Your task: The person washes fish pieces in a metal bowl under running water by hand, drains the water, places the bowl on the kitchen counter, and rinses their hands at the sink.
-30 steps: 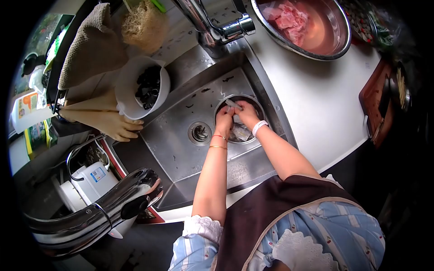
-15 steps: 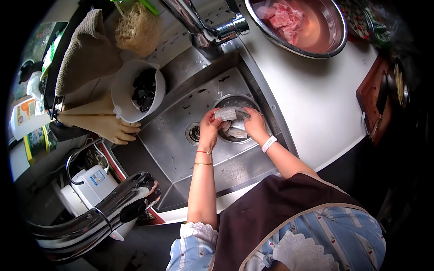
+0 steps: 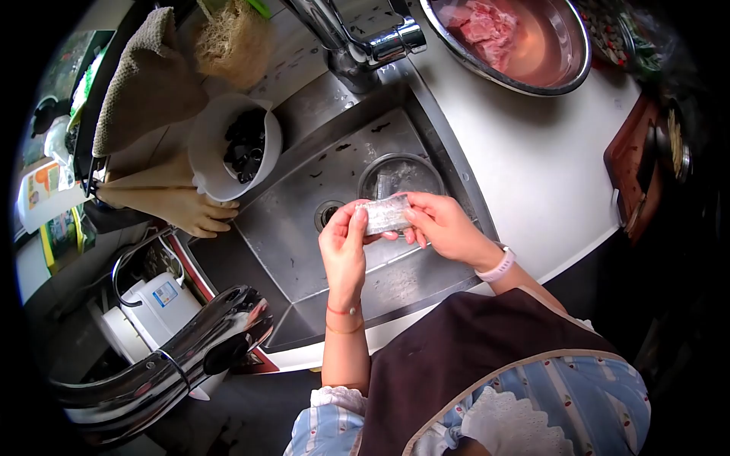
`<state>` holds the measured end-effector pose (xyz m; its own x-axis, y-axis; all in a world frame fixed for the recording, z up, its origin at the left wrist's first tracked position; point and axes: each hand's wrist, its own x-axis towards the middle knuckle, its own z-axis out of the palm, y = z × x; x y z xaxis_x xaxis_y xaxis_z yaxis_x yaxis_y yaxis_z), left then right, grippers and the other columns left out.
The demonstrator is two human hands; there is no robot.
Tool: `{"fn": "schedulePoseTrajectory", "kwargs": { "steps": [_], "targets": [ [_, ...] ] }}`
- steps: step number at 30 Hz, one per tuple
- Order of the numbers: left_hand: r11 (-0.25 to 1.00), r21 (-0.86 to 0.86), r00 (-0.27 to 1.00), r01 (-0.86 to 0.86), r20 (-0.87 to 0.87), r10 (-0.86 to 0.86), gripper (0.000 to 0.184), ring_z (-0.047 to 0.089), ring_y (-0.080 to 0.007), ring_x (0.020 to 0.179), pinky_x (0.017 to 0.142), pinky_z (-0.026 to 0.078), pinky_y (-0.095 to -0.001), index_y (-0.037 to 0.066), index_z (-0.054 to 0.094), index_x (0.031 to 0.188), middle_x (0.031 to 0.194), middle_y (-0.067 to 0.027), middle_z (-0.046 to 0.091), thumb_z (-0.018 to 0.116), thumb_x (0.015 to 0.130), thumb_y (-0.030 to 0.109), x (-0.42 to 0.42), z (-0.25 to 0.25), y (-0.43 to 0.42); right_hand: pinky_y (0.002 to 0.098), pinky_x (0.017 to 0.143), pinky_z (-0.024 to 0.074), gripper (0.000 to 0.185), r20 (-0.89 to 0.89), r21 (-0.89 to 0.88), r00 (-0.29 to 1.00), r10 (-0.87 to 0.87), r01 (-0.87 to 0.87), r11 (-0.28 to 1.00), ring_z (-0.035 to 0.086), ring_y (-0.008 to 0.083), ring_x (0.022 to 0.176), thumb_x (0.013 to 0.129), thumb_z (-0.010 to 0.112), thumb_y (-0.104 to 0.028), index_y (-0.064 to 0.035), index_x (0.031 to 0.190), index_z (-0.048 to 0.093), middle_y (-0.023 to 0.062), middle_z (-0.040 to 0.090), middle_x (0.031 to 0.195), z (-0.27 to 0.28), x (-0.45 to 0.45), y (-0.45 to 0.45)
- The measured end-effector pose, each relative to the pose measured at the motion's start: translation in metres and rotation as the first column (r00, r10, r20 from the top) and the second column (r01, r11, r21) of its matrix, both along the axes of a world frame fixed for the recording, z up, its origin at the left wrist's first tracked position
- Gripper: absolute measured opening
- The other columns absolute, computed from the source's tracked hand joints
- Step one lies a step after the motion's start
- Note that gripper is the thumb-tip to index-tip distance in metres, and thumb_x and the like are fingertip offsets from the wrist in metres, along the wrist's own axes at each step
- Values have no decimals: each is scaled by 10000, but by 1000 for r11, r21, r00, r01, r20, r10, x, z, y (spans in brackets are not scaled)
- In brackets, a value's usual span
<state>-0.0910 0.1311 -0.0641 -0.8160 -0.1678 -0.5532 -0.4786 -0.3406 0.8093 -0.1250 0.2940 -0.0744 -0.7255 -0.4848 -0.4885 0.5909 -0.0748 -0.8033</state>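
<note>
A flat, silvery piece of fish (image 3: 386, 215), like a cut of ribbonfish, is stretched level between my two hands over the sink (image 3: 283, 254). My left hand (image 3: 344, 247) pinches its left end with the thumb on top. At the right end my right hand (image 3: 454, 232) has thumb and fingers closed on it. Behind and partly under my hands, a round metal bowl (image 3: 432, 172) stands in the sink. Another silvery fish piece (image 3: 382, 185) shows inside it; the bowl's near part is hidden by my hands.
Dark scraps lie on the sink floor near the drain (image 3: 328, 215). A white jug (image 3: 201, 148) with dark pieces stands at the left, beside a rubber glove (image 3: 179, 205). The faucet (image 3: 357, 64) rises behind. A basin (image 3: 525, 90) of raw meat in water stands right.
Both hands have come up out of the bowl and nearer to me with the fish piece. My right hand has moved from the bowl to grip the piece's right end.
</note>
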Motion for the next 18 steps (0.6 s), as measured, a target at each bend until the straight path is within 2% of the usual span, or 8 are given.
{"fn": "schedulePoseTrajectory", "kwargs": {
  "steps": [1,3,6,9,12,14,15,18],
  "targets": [
    [999,3,999,37,-31,-36,236,638,-181,659,635,532,-245,-57,525,1049,895,-114,632,525,908,133,1,11,1,184,536,428,195,48,-84,999,4,0,996,511,54,602,909,490,-53,39,1078,521,3,563,778,11,-1,3],
    [997,6,995,75,-64,-74,249,639,-179,708,671,536,-256,-68,520,1074,917,-115,629,522,907,117,3,30,3,181,572,446,220,63,-78,998,3,2,997,540,66,644,890,509,-29,53,1095,501,20,576,820,25,-1,7],
    [984,20,965,178,-201,-170,234,616,-157,818,790,501,-276,-82,494,1106,953,-111,604,496,876,-34,9,42,9,190,613,469,226,11,-65,1000,11,-10,998,565,66,710,870,528,-5,61,1084,502,36,590,854,38,2,8],
    [960,-208,965,188,-145,-221,226,600,-135,833,778,491,-269,-77,486,1081,957,-96,590,495,855,-64,14,59,21,195,662,476,222,-94,74,995,31,-24,997,572,59,774,845,519,33,66,1064,507,34,595,881,49,10,5],
    [982,-96,971,163,-163,-177,233,599,-125,808,748,498,-258,-72,485,1083,954,-95,590,476,851,-69,21,66,17,191,683,467,216,-148,119,988,38,-20,993,558,47,787,822,499,58,69,1037,515,27,593,881,63,14,8],
    [985,-49,965,168,-193,-175,231,599,-120,782,722,500,-249,-70,488,1078,943,-94,592,471,847,-73,24,79,14,182,680,454,221,-106,-58,994,-28,22,998,541,36,778,806,484,63,65,1024,523,18,585,865,74,17,10],
    [984,2,961,180,-213,-175,230,599,-116,756,697,502,-240,-67,492,1072,932,-93,594,465,844,-78,26,85,13,182,680,454,221,-117,-60,993,-26,19,998,541,36,778,806,484,63,65,1024,523,18,585,865,83,18,11],
    [977,-106,957,185,-207,-203,209,593,-101,686,645,499,-231,-61,507,1051,869,-77,602,479,844,-60,35,98,17,181,649,440,207,-132,43,988,77,-72,996,513,22,745,808,493,50,56,1011,534,2,572,851,107,25,15]
  ]
}}
